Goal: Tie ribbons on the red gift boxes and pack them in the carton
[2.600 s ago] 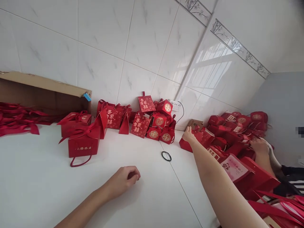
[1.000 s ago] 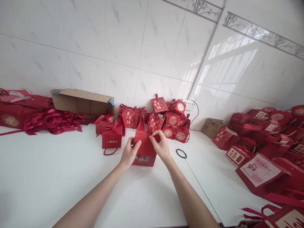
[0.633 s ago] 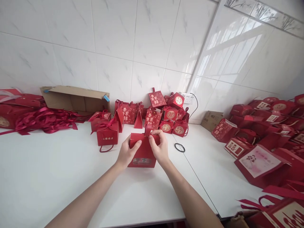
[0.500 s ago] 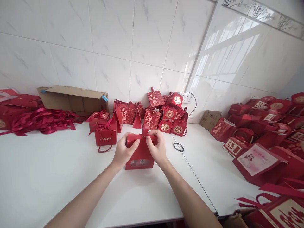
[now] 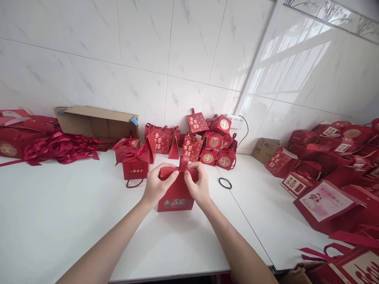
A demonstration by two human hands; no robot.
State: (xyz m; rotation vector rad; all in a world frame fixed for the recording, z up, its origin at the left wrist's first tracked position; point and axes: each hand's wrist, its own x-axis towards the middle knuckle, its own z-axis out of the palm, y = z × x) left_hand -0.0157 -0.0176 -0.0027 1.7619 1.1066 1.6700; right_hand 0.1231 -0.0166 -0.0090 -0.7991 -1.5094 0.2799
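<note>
A red gift box (image 5: 177, 192) stands upright on the white table in front of me, with a small clear window low on its front and a red ribbon loop (image 5: 183, 161) at the top. My left hand (image 5: 159, 182) grips the box's upper left edge, thumb on the front and fingers behind. On the upper right edge, my right hand (image 5: 197, 182) pinches the same way. Both thumbs lie close to the base of the ribbon loop. The fingertips behind the box are hidden.
Finished-looking red boxes (image 5: 192, 148) are grouped along the tiled wall. Loose red ribbons (image 5: 63, 148) lie at left before an open cardboard box (image 5: 97, 122). A black ring (image 5: 225, 183) rests right of my hands. Many red boxes (image 5: 325, 201) are piled at right, near a power strip (image 5: 235, 122).
The whole view has shifted slightly, so things appear a little further right. Both hands keep their hold on the gift box, with hardly any movement of the fingers.
</note>
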